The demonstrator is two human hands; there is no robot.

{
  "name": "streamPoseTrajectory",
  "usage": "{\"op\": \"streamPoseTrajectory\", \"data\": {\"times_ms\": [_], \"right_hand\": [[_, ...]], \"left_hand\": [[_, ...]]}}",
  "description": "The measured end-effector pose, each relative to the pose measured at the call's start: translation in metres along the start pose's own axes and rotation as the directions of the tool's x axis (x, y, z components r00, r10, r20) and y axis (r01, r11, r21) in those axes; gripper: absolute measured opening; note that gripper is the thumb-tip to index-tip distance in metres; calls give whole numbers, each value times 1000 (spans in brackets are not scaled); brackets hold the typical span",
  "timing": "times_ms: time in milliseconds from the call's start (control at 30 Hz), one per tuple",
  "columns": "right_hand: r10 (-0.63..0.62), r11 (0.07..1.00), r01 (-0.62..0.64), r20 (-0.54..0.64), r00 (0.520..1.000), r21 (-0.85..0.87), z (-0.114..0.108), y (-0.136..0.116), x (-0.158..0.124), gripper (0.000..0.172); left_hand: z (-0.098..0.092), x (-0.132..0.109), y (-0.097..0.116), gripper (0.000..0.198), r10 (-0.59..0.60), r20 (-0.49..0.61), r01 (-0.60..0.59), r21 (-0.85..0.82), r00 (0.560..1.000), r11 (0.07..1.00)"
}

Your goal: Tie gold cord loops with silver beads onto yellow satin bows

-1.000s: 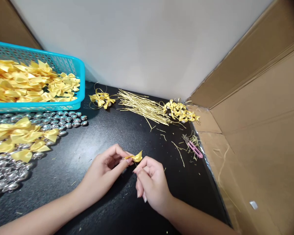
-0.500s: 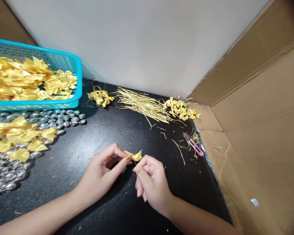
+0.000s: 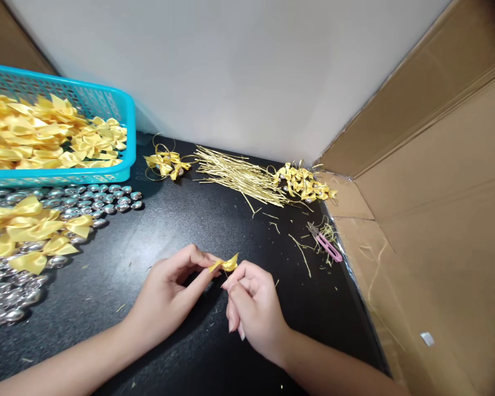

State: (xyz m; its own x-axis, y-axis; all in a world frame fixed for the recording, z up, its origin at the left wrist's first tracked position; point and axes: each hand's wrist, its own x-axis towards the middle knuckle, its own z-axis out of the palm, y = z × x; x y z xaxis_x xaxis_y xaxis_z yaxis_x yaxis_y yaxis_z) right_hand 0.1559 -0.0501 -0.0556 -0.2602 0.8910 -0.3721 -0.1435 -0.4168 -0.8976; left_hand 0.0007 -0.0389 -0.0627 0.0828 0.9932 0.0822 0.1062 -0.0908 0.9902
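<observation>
Over the middle of the table, my left hand (image 3: 169, 294) pinches a yellow ribbon bow (image 3: 230, 264) between thumb and fingertips. Just right of the bow is my right hand (image 3: 254, 311), its thumb and forefinger pressed together. A thin line shows below the bow beside those fingertips, but what the right hand grips is too small to make out. More yellow bows (image 3: 35, 228) lie on rows of shiny silver beads (image 3: 8, 291) at the left.
A turquoise basket (image 3: 86, 176) full of bows stands back left. Gold cords (image 3: 239, 176) lie along the wall, between a small bow cluster (image 3: 167, 164) and a larger bow pile (image 3: 303, 181). Pink thread snips (image 3: 328, 246) rest near the right edge, by cardboard (image 3: 437, 192).
Both hands keep nearly the same pinched pose around the bow. The whole view has shifted very slightly; nothing else has visibly moved.
</observation>
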Motion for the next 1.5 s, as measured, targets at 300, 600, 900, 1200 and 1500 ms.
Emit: {"op": "streamPoseTrajectory", "data": {"times_ms": [300,600,900,1200,1500], "right_hand": [[-16,1000,16,3,1000,13,0,1,0,14],[-4,1000,4,-8,1000,-8,-1,2,1,12],[-40,999,40,3,999,-36,0,2,-3,17],[-380,860,381,72,922,-339,-6,10,-10,17],[-447,788,425,61,892,-446,-10,12,-7,14]], "left_hand": [[-1,-1,-2,9,-8,-3,8,23,1000,1000],[-1,-2,-4,9,31,8,-31,66,999,997],[-5,-1,5,20,318,82,-329,248,944,911],[-12,-8,13,20,271,124,-296,310,955,903],[-10,-3,16,11,223,43,-225,40,974,974]]}}
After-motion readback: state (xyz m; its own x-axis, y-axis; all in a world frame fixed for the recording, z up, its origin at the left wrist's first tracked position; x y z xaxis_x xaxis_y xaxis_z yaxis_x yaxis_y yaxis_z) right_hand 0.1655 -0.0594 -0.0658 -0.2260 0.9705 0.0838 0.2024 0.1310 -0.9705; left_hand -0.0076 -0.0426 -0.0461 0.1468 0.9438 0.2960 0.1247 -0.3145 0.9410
